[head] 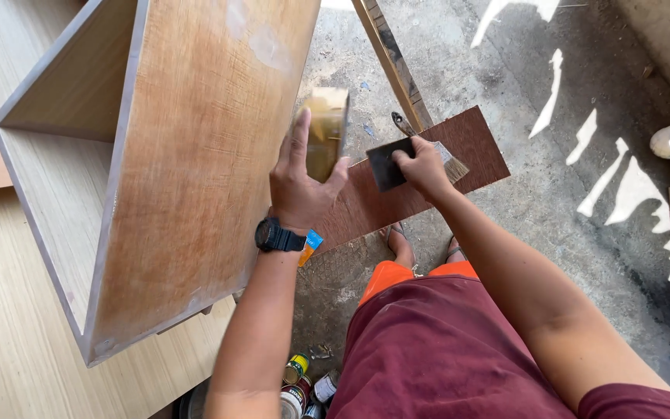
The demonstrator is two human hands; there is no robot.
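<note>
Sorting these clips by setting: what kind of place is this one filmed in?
Most likely a small woodworking or furniture-finishing area, perhaps partly outdoors. An unfinished wooden cabinet stands on a rough concrete floor, small cans sit below, and the right hand holds a paintbrush.

- Single view, from a camera worn on the person's head.
- It faces steeply down over the person's own arms and lap.
- Close range: the left hand (pixel 302 186) and right hand (pixel 422 167) sit mid-frame.
- A wooden cabinet (pixel 188 178) fills the left half; the concrete floor (pixel 583 202) fills the right.
- No second view to compare.
</note>
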